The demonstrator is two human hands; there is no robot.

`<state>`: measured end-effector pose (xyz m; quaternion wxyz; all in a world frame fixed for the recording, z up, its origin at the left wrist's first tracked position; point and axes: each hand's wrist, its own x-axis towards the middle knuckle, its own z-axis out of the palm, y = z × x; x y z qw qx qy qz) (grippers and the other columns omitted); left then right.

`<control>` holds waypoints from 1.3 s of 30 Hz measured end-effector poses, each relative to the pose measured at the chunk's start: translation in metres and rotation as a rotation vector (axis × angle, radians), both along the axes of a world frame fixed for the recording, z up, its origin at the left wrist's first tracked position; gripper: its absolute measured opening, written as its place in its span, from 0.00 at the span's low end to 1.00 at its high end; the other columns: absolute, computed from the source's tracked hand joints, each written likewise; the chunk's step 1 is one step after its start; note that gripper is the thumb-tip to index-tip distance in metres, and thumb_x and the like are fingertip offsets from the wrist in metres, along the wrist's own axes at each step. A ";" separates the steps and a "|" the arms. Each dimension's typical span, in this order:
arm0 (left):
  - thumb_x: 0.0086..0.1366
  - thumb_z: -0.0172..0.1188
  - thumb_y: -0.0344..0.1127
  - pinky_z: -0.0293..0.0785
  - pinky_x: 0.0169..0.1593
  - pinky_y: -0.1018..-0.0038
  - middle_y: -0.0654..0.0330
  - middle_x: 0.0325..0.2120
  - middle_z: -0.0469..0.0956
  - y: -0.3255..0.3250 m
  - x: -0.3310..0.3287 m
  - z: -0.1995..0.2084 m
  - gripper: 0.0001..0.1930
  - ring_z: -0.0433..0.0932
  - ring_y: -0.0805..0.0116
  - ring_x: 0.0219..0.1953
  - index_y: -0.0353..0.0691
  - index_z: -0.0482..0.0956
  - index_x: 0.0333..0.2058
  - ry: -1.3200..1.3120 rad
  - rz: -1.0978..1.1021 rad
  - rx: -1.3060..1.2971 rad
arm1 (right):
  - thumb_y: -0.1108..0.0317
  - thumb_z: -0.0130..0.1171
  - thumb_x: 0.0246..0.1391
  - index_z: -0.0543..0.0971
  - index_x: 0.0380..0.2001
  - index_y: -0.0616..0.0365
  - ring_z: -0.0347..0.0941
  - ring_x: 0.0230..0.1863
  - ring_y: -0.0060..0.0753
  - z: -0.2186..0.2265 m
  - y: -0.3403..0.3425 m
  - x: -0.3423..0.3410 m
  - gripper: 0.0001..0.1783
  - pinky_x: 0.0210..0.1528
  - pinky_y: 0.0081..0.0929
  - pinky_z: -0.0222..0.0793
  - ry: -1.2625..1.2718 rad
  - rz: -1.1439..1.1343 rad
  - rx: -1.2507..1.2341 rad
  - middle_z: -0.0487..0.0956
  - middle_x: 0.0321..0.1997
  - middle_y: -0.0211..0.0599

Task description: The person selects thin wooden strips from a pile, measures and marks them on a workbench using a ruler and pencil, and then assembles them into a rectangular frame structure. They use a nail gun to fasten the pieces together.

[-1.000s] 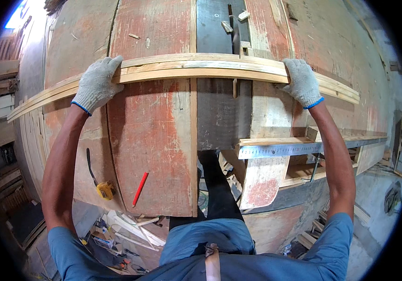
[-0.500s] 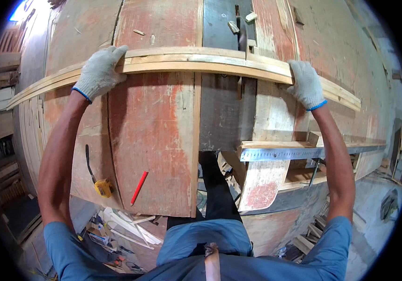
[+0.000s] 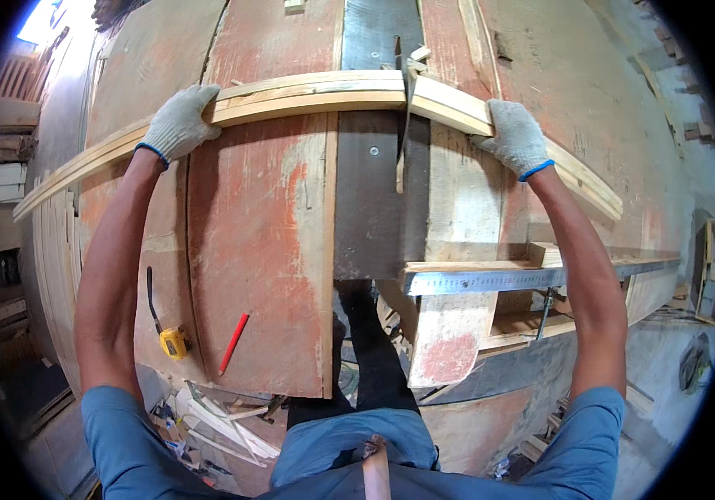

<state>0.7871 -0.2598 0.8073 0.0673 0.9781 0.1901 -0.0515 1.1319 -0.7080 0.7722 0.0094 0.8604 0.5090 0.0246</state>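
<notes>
Here's the left hand [image 3: 181, 123] up at ten o'clock, in a pale knitted glove with a blue cuff, fingers clamped around the left bundle of wood strips [image 3: 311, 90], which sweeps from nine o'clock up to twelve. Over at two o'clock, the right hand [image 3: 514, 137], gloved to match, has its fingers closed on the right bundle of wood strips [image 3: 449, 104], and that one slopes down towards three. Between the two inner ends, just past twelve, stands the saw blade [image 3: 408, 92], with the right bundle angled away from the line of the left! A small wood offcut [image 3: 420, 54] lies just beyond, beside the blade. Beneath it all runs the worn, red-patched table [image 3: 249, 208], a dark metal plate [image 3: 378, 225] set into it around the blade. Look to eight o'clock: a red pencil [image 3: 234, 343] lies aslant, with a yellow tape measure [image 3: 172, 342] near it on the outer side. Between three and four, a graduated metal rule [image 3: 490, 282] runs along a wooden strip, a small wood block [image 3: 545, 253] sitting just above it, close to the right forearm.
</notes>
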 end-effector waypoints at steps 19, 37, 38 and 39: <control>0.51 0.75 0.35 0.74 0.61 0.53 0.46 0.49 0.80 -0.005 0.005 0.010 0.31 0.77 0.41 0.56 0.40 0.77 0.54 0.038 0.013 -0.060 | 0.57 0.81 0.40 0.81 0.40 0.54 0.84 0.46 0.54 0.030 -0.031 -0.055 0.26 0.50 0.50 0.80 0.071 0.022 -0.135 0.85 0.40 0.47; 0.46 0.76 0.29 0.74 0.58 0.52 0.48 0.45 0.79 -0.023 -0.084 0.004 0.32 0.76 0.41 0.52 0.40 0.76 0.52 -0.022 -0.195 -0.049 | 0.69 0.66 0.52 0.80 0.34 0.55 0.84 0.42 0.52 0.072 -0.113 -0.119 0.06 0.46 0.47 0.78 0.005 0.045 -0.066 0.84 0.36 0.46; 0.46 0.76 0.29 0.74 0.59 0.52 0.48 0.45 0.79 -0.025 -0.086 0.001 0.32 0.76 0.41 0.53 0.40 0.76 0.53 0.007 -0.195 -0.051 | 0.69 0.66 0.51 0.80 0.34 0.55 0.84 0.42 0.52 0.072 -0.114 -0.118 0.07 0.46 0.47 0.78 -0.006 0.018 -0.063 0.84 0.36 0.46; 0.46 0.76 0.29 0.74 0.59 0.52 0.48 0.46 0.79 -0.028 -0.088 -0.003 0.32 0.77 0.41 0.53 0.40 0.76 0.53 0.036 -0.195 -0.052 | 0.69 0.67 0.50 0.80 0.34 0.55 0.84 0.42 0.52 0.074 -0.117 -0.115 0.08 0.46 0.48 0.78 -0.017 -0.010 -0.060 0.84 0.36 0.46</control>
